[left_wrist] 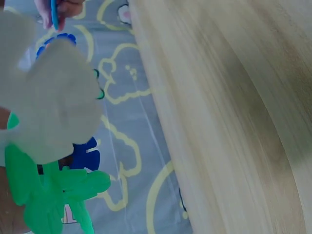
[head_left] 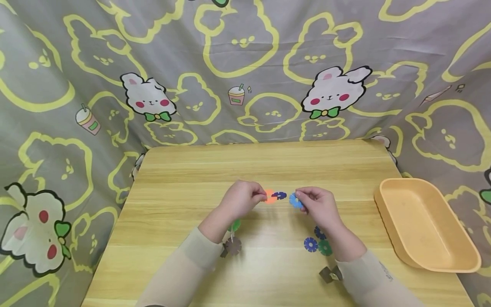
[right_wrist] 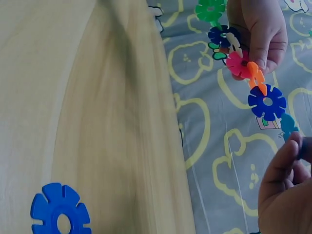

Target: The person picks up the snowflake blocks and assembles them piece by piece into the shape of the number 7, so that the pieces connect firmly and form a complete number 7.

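Note:
My left hand (head_left: 243, 199) pinches a chain of slotted plastic snowflake discs near an orange disc (head_left: 270, 196). A dark blue disc (head_left: 279, 195) is joined to the orange one. Between thumb and fingers, my right hand (head_left: 320, 209) pinches a light blue disc (head_left: 296, 200); in the head view a small gap separates it from the dark blue disc. The right wrist view shows a pink disc (right_wrist: 238, 65) and a green disc (right_wrist: 210, 9) further along the left chain. A grey disc (head_left: 233, 246) is below the left wrist.
Below the right wrist are a blue disc (head_left: 310, 244) and a dark green disc (head_left: 324, 247); how they connect is partly hidden. A yellow-orange plastic bin (head_left: 418, 226) stands at the right of the wooden table (head_left: 184, 170). Patterned curtain (head_left: 245, 51) surrounds the table.

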A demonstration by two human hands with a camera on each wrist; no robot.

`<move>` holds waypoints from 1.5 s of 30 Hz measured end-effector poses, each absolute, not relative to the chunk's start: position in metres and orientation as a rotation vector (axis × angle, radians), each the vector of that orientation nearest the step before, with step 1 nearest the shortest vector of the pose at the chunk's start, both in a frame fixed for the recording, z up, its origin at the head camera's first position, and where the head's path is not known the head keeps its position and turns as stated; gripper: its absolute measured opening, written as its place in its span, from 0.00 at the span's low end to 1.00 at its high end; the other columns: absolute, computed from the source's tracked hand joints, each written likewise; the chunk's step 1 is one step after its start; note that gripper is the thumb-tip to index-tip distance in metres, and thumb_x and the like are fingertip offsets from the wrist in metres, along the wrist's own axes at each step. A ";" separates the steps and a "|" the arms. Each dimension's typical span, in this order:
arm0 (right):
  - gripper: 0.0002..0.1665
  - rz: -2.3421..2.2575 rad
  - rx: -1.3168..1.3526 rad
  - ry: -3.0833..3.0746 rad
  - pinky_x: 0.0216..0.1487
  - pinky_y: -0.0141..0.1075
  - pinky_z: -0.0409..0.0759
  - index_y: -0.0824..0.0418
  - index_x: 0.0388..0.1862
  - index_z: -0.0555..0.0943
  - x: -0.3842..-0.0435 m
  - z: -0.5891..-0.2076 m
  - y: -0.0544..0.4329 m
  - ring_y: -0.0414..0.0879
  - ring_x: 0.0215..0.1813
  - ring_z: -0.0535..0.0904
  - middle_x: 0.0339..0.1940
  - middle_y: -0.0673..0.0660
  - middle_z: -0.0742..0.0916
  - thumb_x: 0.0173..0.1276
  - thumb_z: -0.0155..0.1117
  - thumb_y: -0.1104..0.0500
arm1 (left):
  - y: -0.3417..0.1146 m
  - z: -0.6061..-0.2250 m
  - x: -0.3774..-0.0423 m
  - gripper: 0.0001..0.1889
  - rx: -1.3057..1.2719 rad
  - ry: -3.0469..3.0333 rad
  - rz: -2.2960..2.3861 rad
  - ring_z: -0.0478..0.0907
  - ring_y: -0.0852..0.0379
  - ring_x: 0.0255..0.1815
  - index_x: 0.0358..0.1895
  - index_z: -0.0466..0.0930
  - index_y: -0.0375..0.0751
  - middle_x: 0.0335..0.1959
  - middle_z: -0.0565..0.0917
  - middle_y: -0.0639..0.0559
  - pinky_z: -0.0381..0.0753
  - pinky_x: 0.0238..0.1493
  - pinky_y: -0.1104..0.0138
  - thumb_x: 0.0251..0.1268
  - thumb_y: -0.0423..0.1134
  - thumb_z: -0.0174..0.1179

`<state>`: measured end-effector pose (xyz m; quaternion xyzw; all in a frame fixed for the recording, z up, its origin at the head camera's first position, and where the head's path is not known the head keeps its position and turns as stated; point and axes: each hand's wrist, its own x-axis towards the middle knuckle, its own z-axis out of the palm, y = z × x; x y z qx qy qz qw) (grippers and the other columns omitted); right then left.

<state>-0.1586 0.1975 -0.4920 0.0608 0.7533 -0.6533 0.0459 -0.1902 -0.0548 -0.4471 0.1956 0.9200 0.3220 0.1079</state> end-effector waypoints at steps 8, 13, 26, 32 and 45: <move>0.15 -2.119 0.265 2.273 0.31 0.33 0.87 0.76 0.53 0.85 -0.161 -0.491 0.192 0.40 0.25 0.83 0.33 0.51 0.90 0.76 0.69 0.64 | -0.055 -0.447 -0.190 0.05 0.613 2.697 0.930 0.81 0.65 0.34 0.39 0.91 0.48 0.35 0.89 0.61 0.84 0.41 0.67 0.75 0.41 0.68; 0.14 -2.114 0.237 2.262 0.32 0.34 0.88 0.76 0.53 0.85 -0.162 -0.491 0.191 0.41 0.26 0.84 0.33 0.52 0.90 0.76 0.69 0.65 | -0.055 -0.447 -0.190 0.05 0.617 2.705 0.915 0.81 0.64 0.33 0.39 0.91 0.49 0.35 0.89 0.61 0.83 0.40 0.67 0.75 0.41 0.68; 0.13 -2.067 0.211 2.258 0.31 0.36 0.89 0.76 0.51 0.86 -0.162 -0.488 0.187 0.41 0.24 0.85 0.35 0.57 0.92 0.73 0.71 0.69 | -0.053 -0.451 -0.191 0.05 0.722 2.739 0.941 0.84 0.63 0.36 0.38 0.92 0.47 0.36 0.91 0.58 0.85 0.43 0.65 0.75 0.39 0.69; 0.11 -2.129 0.216 2.277 0.30 0.37 0.89 0.77 0.49 0.86 -0.162 -0.484 0.183 0.42 0.23 0.86 0.33 0.57 0.92 0.72 0.72 0.70 | -0.052 -0.453 -0.190 0.06 0.745 2.777 0.990 0.83 0.64 0.33 0.37 0.92 0.45 0.35 0.91 0.57 0.84 0.40 0.67 0.75 0.38 0.68; 0.08 -2.256 0.176 2.354 0.26 0.35 0.87 0.80 0.44 0.86 -0.161 -0.479 0.172 0.42 0.21 0.85 0.33 0.60 0.92 0.70 0.72 0.73 | -0.044 -0.456 -0.184 0.05 0.710 2.812 1.132 0.83 0.63 0.33 0.36 0.92 0.45 0.34 0.90 0.56 0.84 0.39 0.68 0.73 0.36 0.69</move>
